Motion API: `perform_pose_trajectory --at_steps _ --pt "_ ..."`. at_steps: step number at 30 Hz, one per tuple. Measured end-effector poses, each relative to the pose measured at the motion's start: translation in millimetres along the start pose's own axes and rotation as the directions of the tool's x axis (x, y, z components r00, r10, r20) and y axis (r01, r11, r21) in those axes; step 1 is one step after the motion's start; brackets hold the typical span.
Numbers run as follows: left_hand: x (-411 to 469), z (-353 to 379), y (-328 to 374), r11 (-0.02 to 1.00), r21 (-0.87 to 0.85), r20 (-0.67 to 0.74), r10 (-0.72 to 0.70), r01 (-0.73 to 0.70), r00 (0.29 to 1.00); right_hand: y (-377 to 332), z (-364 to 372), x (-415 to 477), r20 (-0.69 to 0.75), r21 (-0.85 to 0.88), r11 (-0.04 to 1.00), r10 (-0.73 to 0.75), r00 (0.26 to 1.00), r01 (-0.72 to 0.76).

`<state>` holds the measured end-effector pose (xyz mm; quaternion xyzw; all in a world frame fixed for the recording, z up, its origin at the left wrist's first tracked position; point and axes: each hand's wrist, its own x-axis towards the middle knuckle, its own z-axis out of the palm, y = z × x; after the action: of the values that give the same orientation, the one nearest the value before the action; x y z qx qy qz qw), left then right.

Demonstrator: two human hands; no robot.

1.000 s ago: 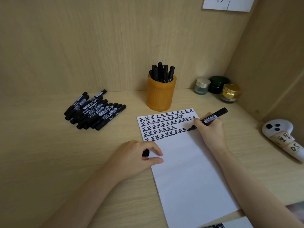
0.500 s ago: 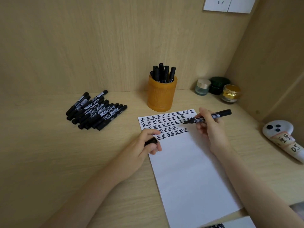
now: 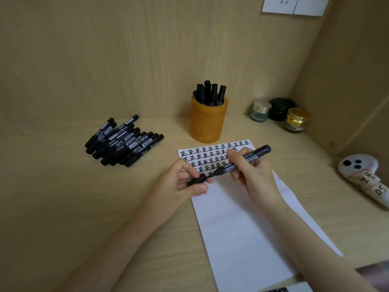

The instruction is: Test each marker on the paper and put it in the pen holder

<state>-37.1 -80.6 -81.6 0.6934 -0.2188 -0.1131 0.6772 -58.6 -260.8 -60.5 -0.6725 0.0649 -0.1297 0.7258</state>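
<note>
The left hand [image 3: 181, 182] pinches a black cap [image 3: 196, 180] between thumb and curled fingers. The right hand [image 3: 252, 171] grips the uncapped marker [image 3: 257, 152] mid-barrel, with its tip just beside the cap's mouth. Both are above the paper [image 3: 242, 228], which reaches the desk's front edge.

Left hand [image 3: 185, 182] holds cap [image 3: 197, 179] before marker [image 3: 244, 161] in right hand [image 3: 252, 171].
</note>
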Motion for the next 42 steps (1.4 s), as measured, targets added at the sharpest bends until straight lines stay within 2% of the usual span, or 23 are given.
perform_pose_trajectory --at_steps 3,9,22,31,34,36,38,39,40,41,42 --pt "0.2 0.6 0.4 1.000 -0.001 0.013 -0.008 0.008 1.000 0.0 3.9 -1.6 0.026 -0.023 1.000 -0.019 0.999 0.019" --pt "-0.3 0.4 0.0 0.999 -0.003 -0.023 -0.036 0.036 0.999 1.2 15.3 -8.3 0.176 -0.080 0.993 -0.073 0.982 0.088" --pt "-2.0 0.0 -0.3 0.998 0.014 -0.086 0.058 -0.057 0.995 2.0 24.4 -5.4 0.190 -0.137 0.975 -0.148 0.971 0.176" --pt "-1.0 -1.9 -3.2 0.998 0.034 -0.090 0.051 -0.048 0.995 9.1 26.3 -5.9 0.192 -0.110 0.986 -0.100 0.976 0.123" --pt "1.8 0.2 -2.5 0.998 0.019 -0.125 0.060 -0.058 0.990 4.3 23.9 -2.5 0.237 -0.123 0.983 -0.103 0.966 0.135" --pt "3.9 1.2 -1.5 0.997 0.002 -0.167 0.075 -0.076 0.983 2.2 23.8 0.3 0.198 -0.127 0.984 -0.098 0.975 0.124" --pt "4.6 1.3 -0.7 0.996 -0.017 -0.187 0.086 -0.091 0.979 2.7 20.0 4.6 -0.005 -0.098 0.990 -0.104 0.995 0.103" --pt "4.2 1.0 -0.8 0.995 -0.018 -0.195 0.094 -0.100 0.976 2.7 15.8 5.8 -0.128 -0.123 0.982 -0.159 0.979 0.143" --pt "3.6 0.6 -0.7 0.994 -0.011 -0.206 0.108 -0.113 0.972 1.5 11.6 5.4 -0.203 -0.206 0.948 -0.284 0.937 0.242" --pt "2.9 0.3 -0.1 0.992 -0.001 -0.218 0.124 -0.127 0.968 -0.7 7.6 4.5 -0.188 -0.360 0.857 -0.453 0.872 0.368" --pt "2.3 0.4 0.8 0.990 0.006 -0.230 0.139 -0.141 0.963 -1.5 3.9 4.8 -0.072 -0.521 0.696 -0.613 0.787 0.495"
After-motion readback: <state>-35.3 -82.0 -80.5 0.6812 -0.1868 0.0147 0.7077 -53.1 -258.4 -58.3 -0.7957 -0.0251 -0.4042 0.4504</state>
